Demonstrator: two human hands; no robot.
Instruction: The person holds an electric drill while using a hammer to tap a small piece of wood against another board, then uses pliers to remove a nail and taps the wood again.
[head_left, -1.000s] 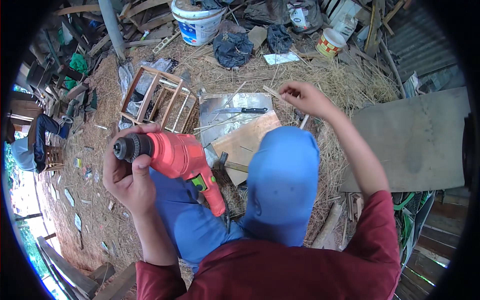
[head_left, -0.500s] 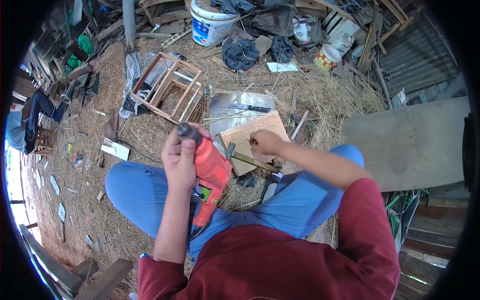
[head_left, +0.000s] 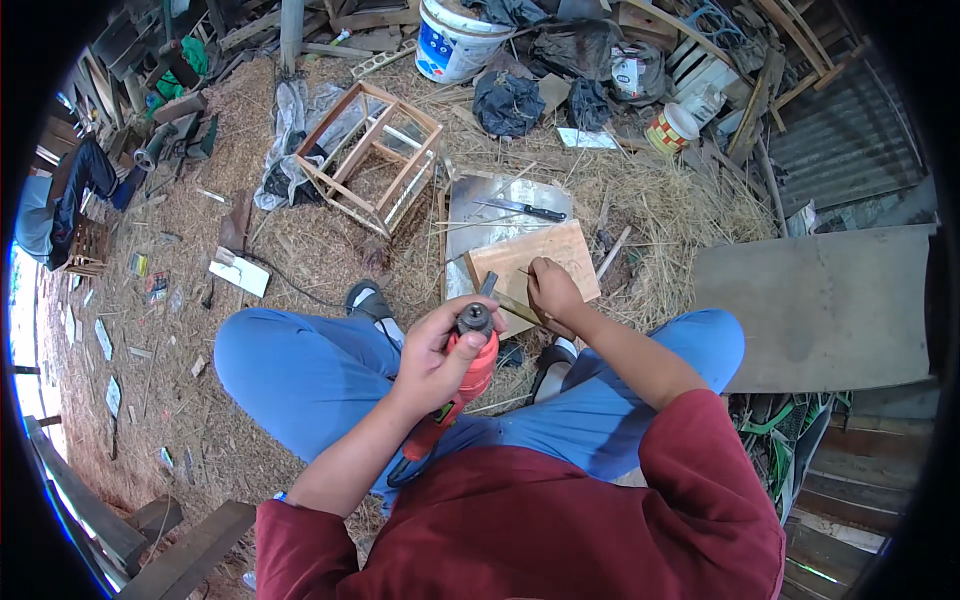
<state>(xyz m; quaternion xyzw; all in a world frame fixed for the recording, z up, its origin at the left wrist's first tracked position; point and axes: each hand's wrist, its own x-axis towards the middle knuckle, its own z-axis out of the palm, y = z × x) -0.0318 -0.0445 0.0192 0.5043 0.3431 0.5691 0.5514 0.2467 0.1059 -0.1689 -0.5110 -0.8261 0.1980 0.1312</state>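
Note:
My left hand (head_left: 432,352) is wrapped round the front of a red power drill (head_left: 480,368), whose dark chuck points up toward me. The drill's grip hangs down over my lap. My right hand (head_left: 553,292) is closed in a pinch over a light wooden board (head_left: 555,243); a thin, dark, pin-like piece (head_left: 524,272) sticks out from its fingertips, too small to name surely. A hammer (head_left: 488,284) lies on the board's near side, its handle running under my right hand. Just beyond the board, a black-handled knife (head_left: 520,208) rests on a shiny metal sheet (head_left: 465,213).
An open wooden frame (head_left: 345,178) stands on the shavings-covered ground. Farther off are a white bucket (head_left: 455,50), black plastic bags (head_left: 508,103) and a small yellow-red tub (head_left: 672,130). A large grey panel (head_left: 810,310) is at right. Another person's dark-clothed leg (head_left: 85,190) shows at far left.
The drill has swung from leaning left to a place nearer the middle, its chuck now turned toward me. My right hand stays pinched over the board. The whole view has shifted slightly.

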